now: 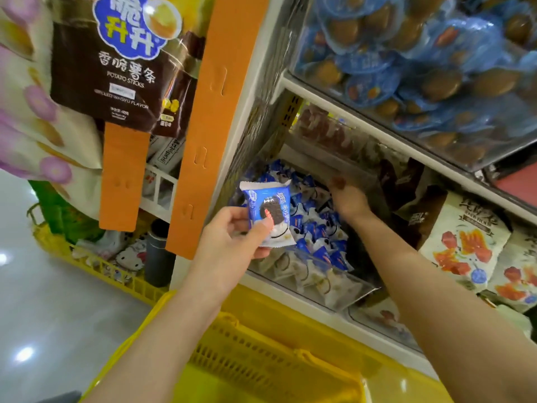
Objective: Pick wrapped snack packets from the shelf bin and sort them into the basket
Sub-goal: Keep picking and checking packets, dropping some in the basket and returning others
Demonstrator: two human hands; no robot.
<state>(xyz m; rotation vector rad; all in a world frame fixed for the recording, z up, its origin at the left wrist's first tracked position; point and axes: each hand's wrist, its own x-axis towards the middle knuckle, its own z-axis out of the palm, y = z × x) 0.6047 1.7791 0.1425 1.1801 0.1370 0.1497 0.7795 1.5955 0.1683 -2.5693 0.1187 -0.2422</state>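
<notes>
My left hand [232, 238] pinches a blue snack packet [268, 212] at mid-frame, above the yellow basket [250, 359] at the bottom. My right hand [347, 199] is inside the shelf bin [322, 286], right of centre; I cannot tell its grip.

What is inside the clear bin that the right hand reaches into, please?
A heap of blue-and-white wrapped packets fills the clear bin. The right hand covers some at the back; the bin's bottom is hidden.

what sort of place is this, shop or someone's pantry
Most likely a snack shop aisle: a clear shelf bin heaped with identical blue wrapped packets, potato stick bags hanging on an orange display strip, and a yellow shopping basket below.
</notes>
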